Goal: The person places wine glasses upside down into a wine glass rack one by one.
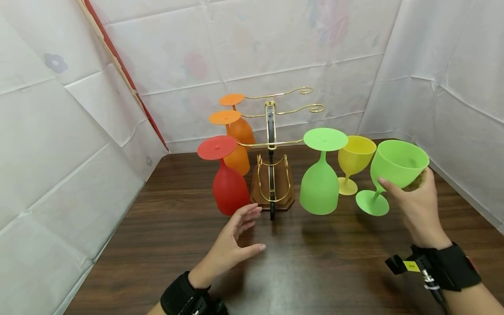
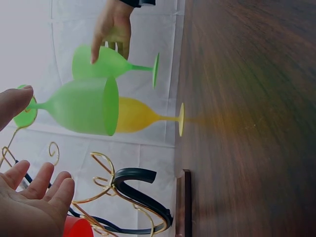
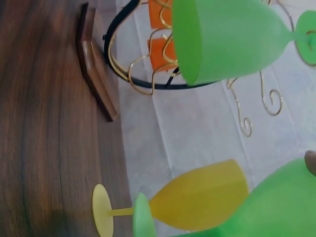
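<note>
My right hand [image 1: 421, 205] grips a green plastic goblet [image 1: 397, 164] by its bowl. The goblet is upright, slightly tilted, and its foot is above the table in the left wrist view. A yellow goblet [image 1: 356, 153] stands upright on the table just left of it. On the gold wire rack [image 1: 271, 144], another green goblet [image 1: 320, 186] hangs upside down at the front right. Opposite it hangs a red goblet [image 1: 230, 188], also inverted. My left hand [image 1: 232, 245], fingers extended and thumb apart, is in front of the red goblet and holds nothing.
Two orange goblets [image 1: 238, 159] hang inverted on the rack's left side, behind the red one. Two curled wire arms [image 1: 303, 108] at the back right carry nothing. The rack has a wooden base [image 1: 281, 188] on the dark wood table [image 1: 315, 271]. White sheeting [image 1: 275, 39] surrounds the table.
</note>
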`<state>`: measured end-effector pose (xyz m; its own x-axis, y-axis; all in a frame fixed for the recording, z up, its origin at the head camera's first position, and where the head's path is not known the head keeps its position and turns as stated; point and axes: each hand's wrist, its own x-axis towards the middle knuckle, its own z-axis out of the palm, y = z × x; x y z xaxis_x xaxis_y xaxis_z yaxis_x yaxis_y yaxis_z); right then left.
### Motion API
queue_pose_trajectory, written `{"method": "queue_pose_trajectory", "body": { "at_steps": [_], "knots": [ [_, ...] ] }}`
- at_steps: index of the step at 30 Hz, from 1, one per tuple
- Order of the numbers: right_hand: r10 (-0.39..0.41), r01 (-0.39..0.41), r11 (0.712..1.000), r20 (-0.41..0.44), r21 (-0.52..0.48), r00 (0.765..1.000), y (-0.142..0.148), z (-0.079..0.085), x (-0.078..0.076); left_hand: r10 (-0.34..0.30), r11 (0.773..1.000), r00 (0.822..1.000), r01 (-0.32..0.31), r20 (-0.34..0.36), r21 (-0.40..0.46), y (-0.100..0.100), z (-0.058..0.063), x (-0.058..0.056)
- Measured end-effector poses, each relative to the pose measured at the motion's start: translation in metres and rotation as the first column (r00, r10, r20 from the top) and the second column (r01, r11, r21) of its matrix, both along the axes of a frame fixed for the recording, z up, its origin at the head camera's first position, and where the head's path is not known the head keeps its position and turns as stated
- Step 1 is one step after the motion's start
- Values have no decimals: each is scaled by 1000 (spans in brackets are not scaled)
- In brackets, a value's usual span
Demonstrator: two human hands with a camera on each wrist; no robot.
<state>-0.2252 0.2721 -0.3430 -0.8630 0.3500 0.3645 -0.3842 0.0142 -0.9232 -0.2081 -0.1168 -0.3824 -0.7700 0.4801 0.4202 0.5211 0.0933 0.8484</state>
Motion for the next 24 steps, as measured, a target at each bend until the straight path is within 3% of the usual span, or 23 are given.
{"method": "queue_pose_trajectory", "body": {
  "at_steps": [5, 12, 18, 24],
  "knots": [
    [106, -123, 981, 117, 149, 987, 1, 4, 21, -6, 1000, 1000, 5, 16, 17, -1, -1, 1],
    [206, -305, 872, 279, 382, 938, -3, 16, 42, -3, 1000, 1000, 3, 23, 18, -3, -2, 2],
    [351, -413, 850, 232, 327, 907, -14, 13, 51, 4, 1000, 999, -4, 34, 11, -4, 0, 3],
    [512, -529, 803, 136, 274, 848, -34, 9, 54, 8, 1000, 999, -9, 41, 10, -3, 0, 3]
  ]
}}
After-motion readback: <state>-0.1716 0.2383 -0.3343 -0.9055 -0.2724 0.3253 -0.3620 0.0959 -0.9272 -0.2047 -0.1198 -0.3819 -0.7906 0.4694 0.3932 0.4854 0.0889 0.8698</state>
